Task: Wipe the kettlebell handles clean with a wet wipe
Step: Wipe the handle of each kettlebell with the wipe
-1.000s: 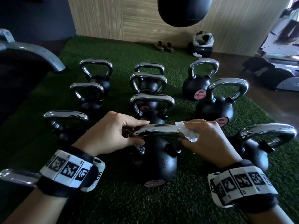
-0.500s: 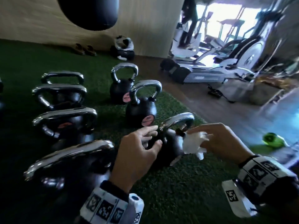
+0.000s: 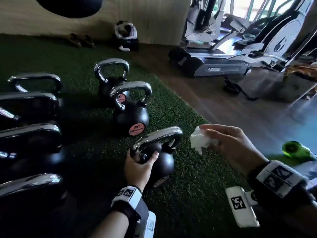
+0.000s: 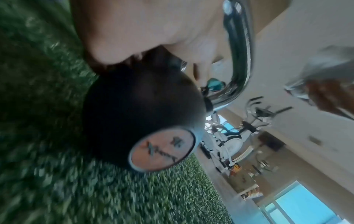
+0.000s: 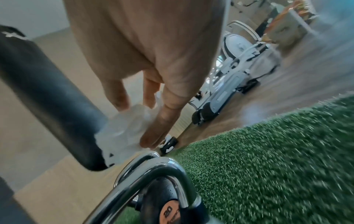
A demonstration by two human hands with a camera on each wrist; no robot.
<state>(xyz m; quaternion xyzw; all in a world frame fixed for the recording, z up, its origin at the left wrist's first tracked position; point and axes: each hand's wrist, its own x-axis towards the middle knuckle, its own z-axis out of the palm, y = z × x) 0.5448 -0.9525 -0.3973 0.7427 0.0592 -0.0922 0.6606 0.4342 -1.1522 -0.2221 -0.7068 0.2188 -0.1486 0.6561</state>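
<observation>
A black kettlebell (image 3: 163, 162) with a chrome handle (image 3: 159, 136) stands on the green turf at the right end of the near row. My left hand (image 3: 143, 160) grips the near left end of that handle, thumb over the front. In the left wrist view the palm lies against the kettlebell (image 4: 143, 106) by its handle (image 4: 239, 53). My right hand (image 3: 228, 145) pinches a crumpled white wet wipe (image 3: 200, 143) just right of the handle, not touching it. From the right wrist, the fingers hold the wipe (image 5: 130, 121) above the handle (image 5: 153, 174).
Two more kettlebells (image 3: 130, 117) (image 3: 111, 78) stand beyond, and several fill the left side (image 3: 30, 134). A black punch bag (image 3: 72, 6) hangs overhead. Wooden floor and exercise machines (image 3: 240, 62) lie to the right, with a green object (image 3: 295, 150) near my right wrist.
Both hands left the middle kettlebell and moved right. My left hand now grips the right-hand kettlebell's handle end, and my right hand still holds the wipe, beside that handle.
</observation>
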